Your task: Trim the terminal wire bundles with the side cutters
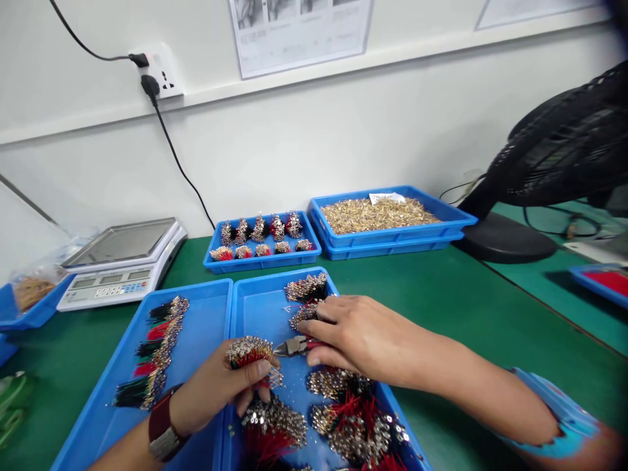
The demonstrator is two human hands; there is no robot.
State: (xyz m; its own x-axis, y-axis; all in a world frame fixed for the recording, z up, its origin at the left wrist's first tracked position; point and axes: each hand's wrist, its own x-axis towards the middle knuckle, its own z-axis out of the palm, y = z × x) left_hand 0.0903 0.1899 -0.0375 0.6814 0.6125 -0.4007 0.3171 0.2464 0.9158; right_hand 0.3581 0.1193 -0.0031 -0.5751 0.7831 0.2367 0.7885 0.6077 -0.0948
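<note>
My left hand (228,379) is closed round a bundle of wires (249,353), red and dark, with shiny metal terminals packed at the top. In my right hand (360,340) is a pair of pliers (293,346) with red handles, mostly covered by the fingers. The jaws point left and meet the edge of the held bundle; whether they grip a wire I cannot tell. Below both hands lies a blue tray (237,307) with several more terminal-ended bundles. Beside it on the left, another blue tray (216,297) carries a row of black, green and red wire bundles (157,353).
Behind the trays stand a small blue tray of bundles (262,263), stacked trays (392,242) of loose brass-coloured pieces, and a digital scale (122,261). A black fan (554,144) stands at the right. A power cord (171,147) hangs down the wall.
</note>
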